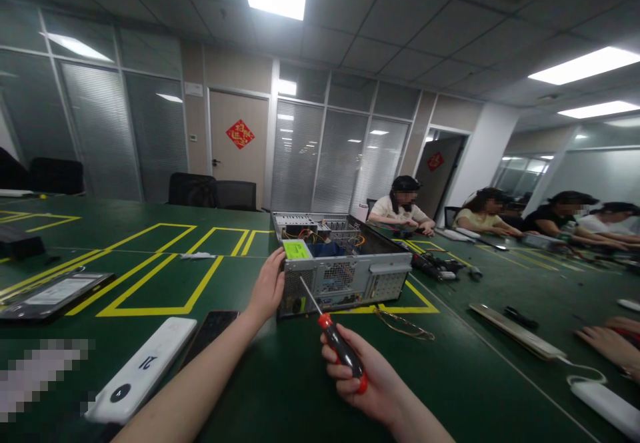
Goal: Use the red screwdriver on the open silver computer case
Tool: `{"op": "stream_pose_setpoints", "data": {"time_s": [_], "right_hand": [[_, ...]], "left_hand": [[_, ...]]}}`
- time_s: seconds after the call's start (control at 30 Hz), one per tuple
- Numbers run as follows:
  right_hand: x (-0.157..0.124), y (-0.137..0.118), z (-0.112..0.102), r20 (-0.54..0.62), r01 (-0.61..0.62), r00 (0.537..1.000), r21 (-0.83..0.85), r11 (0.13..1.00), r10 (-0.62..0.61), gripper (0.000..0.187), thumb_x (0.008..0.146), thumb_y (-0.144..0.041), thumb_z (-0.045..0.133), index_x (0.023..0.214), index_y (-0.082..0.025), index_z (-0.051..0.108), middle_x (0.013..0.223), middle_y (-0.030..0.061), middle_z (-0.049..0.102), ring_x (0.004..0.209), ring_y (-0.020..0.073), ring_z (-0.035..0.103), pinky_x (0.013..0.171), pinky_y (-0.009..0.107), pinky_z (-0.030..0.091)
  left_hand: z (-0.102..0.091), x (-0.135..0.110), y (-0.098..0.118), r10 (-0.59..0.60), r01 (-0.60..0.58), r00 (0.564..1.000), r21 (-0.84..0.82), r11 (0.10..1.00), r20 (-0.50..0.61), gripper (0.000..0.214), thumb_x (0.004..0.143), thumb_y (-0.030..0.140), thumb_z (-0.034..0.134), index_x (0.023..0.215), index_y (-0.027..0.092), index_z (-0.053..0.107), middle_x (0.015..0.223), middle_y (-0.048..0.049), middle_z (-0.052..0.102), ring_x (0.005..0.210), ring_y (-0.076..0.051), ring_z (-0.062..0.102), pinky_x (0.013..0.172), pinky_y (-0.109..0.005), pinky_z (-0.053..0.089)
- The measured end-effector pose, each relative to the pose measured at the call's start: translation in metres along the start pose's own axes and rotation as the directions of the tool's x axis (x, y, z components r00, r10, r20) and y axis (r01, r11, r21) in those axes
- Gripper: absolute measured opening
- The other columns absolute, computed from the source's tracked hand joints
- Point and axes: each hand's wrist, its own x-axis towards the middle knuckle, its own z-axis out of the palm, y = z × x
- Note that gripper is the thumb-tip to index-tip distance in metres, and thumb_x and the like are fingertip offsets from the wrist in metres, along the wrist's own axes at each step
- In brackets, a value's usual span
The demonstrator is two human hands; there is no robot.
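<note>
An open desktop computer case [345,273] lies on the green table [280,390], its rear panel toward me, with wires and a green-labelled part inside. My left hand [268,288] rests against the case's near left corner, fingers bent around the edge. My right hand [367,380] is closed around the red and black handle of a screwdriver [336,340]. The metal shaft points up and left, with its tip at the rear panel near the lower left.
A white power bank [143,370] and a dark phone [210,333] lie at my left. A flat panel [53,293] sits further left. A thin wire loop [403,323] lies by the case. Several people sit along the right; another person's hand [607,343] rests nearby.
</note>
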Motion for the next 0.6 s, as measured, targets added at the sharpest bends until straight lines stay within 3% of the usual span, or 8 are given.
{"op": "stream_pose_setpoints", "data": {"time_s": [0.27,0.6], "right_hand": [[-0.009,-0.012,-0.061,-0.276,-0.134,0.957,-0.138,0.981,0.092,0.03,0.089,-0.034,0.043,0.093,-0.008,0.058,0.055,-0.002,0.049,0.037,0.0013,0.039,0.032,0.007,0.023],[-0.001,-0.011,-0.061,-0.33,-0.173,0.936,-0.13,0.976,0.122,0.032,0.09,-0.035,0.042,0.09,-0.008,0.058,0.054,-0.0022,0.049,0.037,0.0013,0.04,0.031,0.006,0.025]], "left_hand": [[-0.001,0.0,0.001,-0.013,0.013,1.0,0.004,1.0,0.012,0.043,0.093,0.026,0.029,0.135,0.02,0.03,0.14,-0.0111,0.036,0.132,-0.022,0.033,0.109,-0.047,0.029],[0.0,0.0,0.001,-0.017,0.017,1.0,0.0,1.0,0.012,0.043,0.093,0.025,0.029,0.136,0.021,0.03,0.141,-0.0107,0.036,0.132,-0.021,0.032,0.109,-0.047,0.029]]}}
